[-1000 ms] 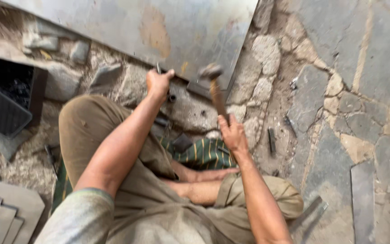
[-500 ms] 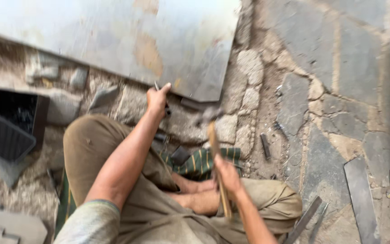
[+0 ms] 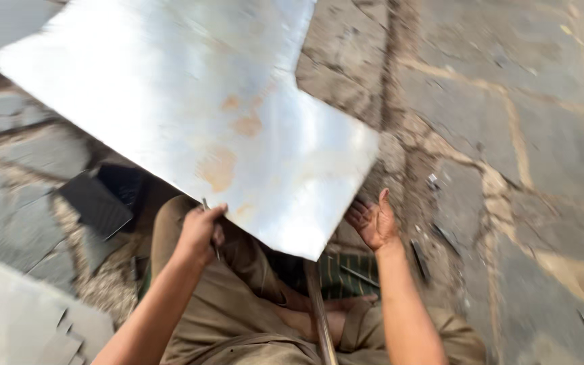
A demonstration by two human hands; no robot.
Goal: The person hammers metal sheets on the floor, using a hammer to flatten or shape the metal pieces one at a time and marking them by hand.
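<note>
**Metal sheet lifted over my lap**

The dark tray (image 3: 99, 201) sits on the stone floor (image 3: 508, 135) left of my knee, half hidden under the sheet; I cannot tell what is in it. The big metal sheet (image 3: 197, 115) is raised and tilted above my legs. My left hand (image 3: 199, 233) is closed on its lower edge, with a thin tool pinched in the same grip. My right hand (image 3: 373, 220) is open, palm up, just beside the sheet's right corner. The hammer handle (image 3: 318, 318) lies across my lap, in neither hand. Half a second ago my right hand gripped that hammer and the sheet lay lower and farther from me.
</note>
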